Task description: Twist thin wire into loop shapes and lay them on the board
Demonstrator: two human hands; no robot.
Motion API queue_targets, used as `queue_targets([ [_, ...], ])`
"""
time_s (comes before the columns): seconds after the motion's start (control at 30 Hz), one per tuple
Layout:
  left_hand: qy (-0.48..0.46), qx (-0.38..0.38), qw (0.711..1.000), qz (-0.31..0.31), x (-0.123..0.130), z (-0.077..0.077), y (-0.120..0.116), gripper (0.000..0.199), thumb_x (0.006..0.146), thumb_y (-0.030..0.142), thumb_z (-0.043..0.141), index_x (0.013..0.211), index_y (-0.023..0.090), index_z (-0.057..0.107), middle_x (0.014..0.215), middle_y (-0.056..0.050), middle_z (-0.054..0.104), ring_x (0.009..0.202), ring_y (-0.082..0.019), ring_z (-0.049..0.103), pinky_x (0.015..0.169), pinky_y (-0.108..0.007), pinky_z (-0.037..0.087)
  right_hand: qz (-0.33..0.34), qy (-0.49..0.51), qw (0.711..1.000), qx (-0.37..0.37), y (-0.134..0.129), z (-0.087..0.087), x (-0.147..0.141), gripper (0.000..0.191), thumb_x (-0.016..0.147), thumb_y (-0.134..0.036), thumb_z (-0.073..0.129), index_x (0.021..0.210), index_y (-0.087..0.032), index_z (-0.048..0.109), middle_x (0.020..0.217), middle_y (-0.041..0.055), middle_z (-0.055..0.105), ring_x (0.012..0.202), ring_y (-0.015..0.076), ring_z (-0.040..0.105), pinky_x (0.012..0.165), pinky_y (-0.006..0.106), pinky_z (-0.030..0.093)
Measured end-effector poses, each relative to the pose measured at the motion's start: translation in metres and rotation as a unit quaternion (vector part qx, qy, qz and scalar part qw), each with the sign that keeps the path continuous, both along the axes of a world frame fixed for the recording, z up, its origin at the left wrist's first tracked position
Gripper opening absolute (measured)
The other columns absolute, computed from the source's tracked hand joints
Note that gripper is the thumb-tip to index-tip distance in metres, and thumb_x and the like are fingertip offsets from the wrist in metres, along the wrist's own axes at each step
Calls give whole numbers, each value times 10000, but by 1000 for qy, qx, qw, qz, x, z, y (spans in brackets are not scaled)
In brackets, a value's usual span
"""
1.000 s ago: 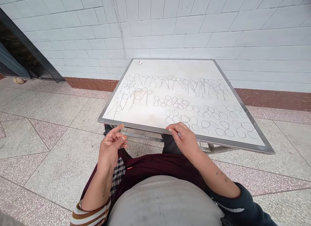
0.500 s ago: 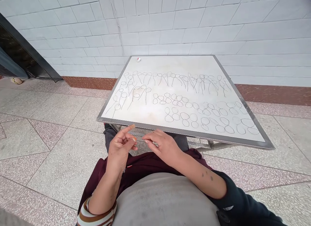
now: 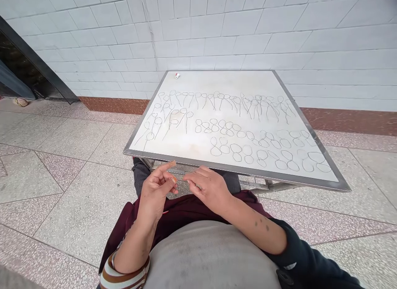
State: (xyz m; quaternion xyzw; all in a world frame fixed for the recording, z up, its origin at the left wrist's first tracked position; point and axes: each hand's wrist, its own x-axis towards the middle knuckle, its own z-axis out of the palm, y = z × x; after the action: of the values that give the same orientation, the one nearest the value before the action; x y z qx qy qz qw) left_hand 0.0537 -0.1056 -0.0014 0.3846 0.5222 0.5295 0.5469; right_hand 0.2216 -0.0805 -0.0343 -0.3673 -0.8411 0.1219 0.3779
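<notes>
My left hand (image 3: 156, 189) is in front of the table's near edge, its index finger stretched out and its thumb pinched against the other fingers. Orange-brown wrapping covers the thumb and index tips. Close by on the right, my right hand (image 3: 207, 185) pinches with thumb and index finger. A thin wire (image 3: 180, 180) seems to run between the two pinches, barely visible. On the white table (image 3: 198, 150) lie several thin wire rings (image 3: 236, 152), singly and in touching groups. Several wire loops with long tails (image 3: 186, 121) are spread in rows at the left and far side.
A small white and red object (image 3: 177, 75) lies at the table's far left corner. Grey metal edging (image 3: 235, 169) frames the tabletop, with metal legs below. A white tiled wall (image 3: 217, 32) stands behind. A dark doorway (image 3: 27, 69) is at the left.
Both hands have shifted slightly, the left a little to the right. The right hand's fingers have curled in more. The wire pieces on the table have not moved.
</notes>
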Motion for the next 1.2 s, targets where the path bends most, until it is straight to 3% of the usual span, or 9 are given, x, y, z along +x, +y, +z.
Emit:
queue_targets([
  [0.57,14,4,999,-34,-2,0,-3,389,719,185,690,1106,195,658,696,26,536,615,-100,522,522,-216,511,30,17,999,-8,0,-4,19,181,878,-111,497,943,-204,638,827,21,690,731,165,515,716,305,457],
  [0.8,17,-1,1000,-20,-16,4,-1,409,711,196,718,1115,205,658,711,25,540,599,-87,525,508,-196,501,-12,2,1000,-12,-1,-9,33,190,872,-88,487,938,-206,621,775,17,660,732,164,518,678,283,444],
  [1.03,15,6,999,-36,-17,-2,0,404,723,202,705,1123,193,652,724,17,538,616,-97,522,516,-210,512,-33,-24,999,-25,-5,-12,40,186,889,-105,458,933,-191,616,771,30,643,735,170,532,675,298,452],
  [1.2,36,3,999,-22,-17,-2,-1,412,723,199,694,1133,192,650,721,19,533,616,-92,514,522,-200,507,-51,-28,998,-23,-3,-2,46,205,900,-133,469,1024,-197,619,857,49,665,808,192,550,746,338,470],
])
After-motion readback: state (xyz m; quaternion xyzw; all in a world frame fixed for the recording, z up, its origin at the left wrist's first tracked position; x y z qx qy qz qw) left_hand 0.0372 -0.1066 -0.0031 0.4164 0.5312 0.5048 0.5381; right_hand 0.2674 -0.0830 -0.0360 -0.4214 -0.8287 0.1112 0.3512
